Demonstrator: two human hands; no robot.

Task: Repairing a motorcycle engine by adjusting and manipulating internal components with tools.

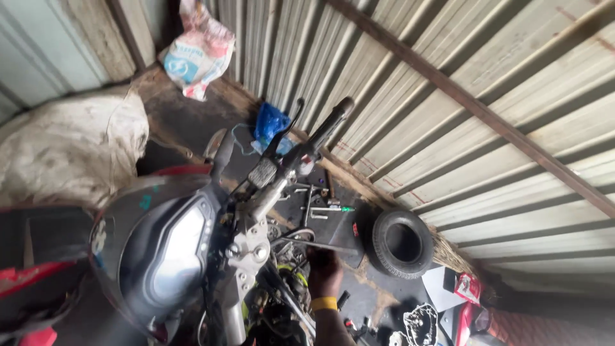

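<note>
Beside the motorcycle (192, 250), hand (323, 269) low among engine parts (288, 256).

The handlebar (301, 154) and cables (291, 243) crowded the hand (323, 272) from above; a small tyre (402, 242) blocked its right side, with open floor (359, 298) between.

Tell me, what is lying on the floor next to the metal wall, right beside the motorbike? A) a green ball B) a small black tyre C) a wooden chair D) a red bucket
B, because a small black tyre lies flat on the floor by the ribbed metal wall, just to the side of the motorbike, close to the hand that reaches down among the bike's parts.
</note>
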